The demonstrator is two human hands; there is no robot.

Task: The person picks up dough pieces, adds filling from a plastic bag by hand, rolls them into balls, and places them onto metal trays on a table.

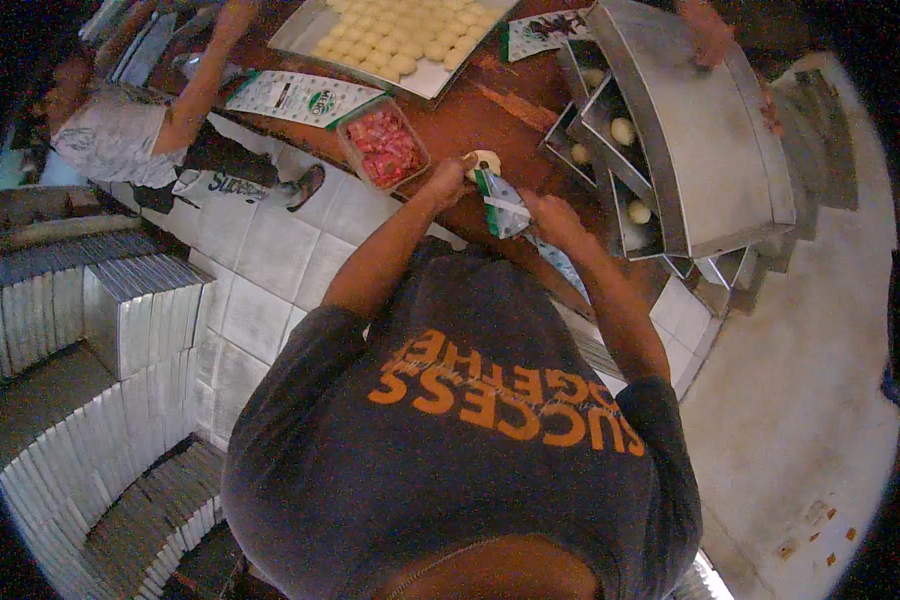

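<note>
My left hand [452,184] is closed on the near left edge of a flat, pale round of dough [486,160], its fingers pinching the rim. In my right hand [558,220] is a green, white and silver filling pouch [506,208], gripped at its wide end. The pouch's narrow tip points at the dough and meets its lower edge, where a small dark spot shows. Left of my hands stands a clear plastic tub [382,146] holding red and pink chunks.
A metal tray [295,40] of several dough balls lies at the far side of the brown table [500,95]. Tilted metal pans [710,130] with dough balls stand to the right. Another person's hand [708,38] rests there; a co-worker [120,135] is at left. Stacked trays [150,310] stand lower left.
</note>
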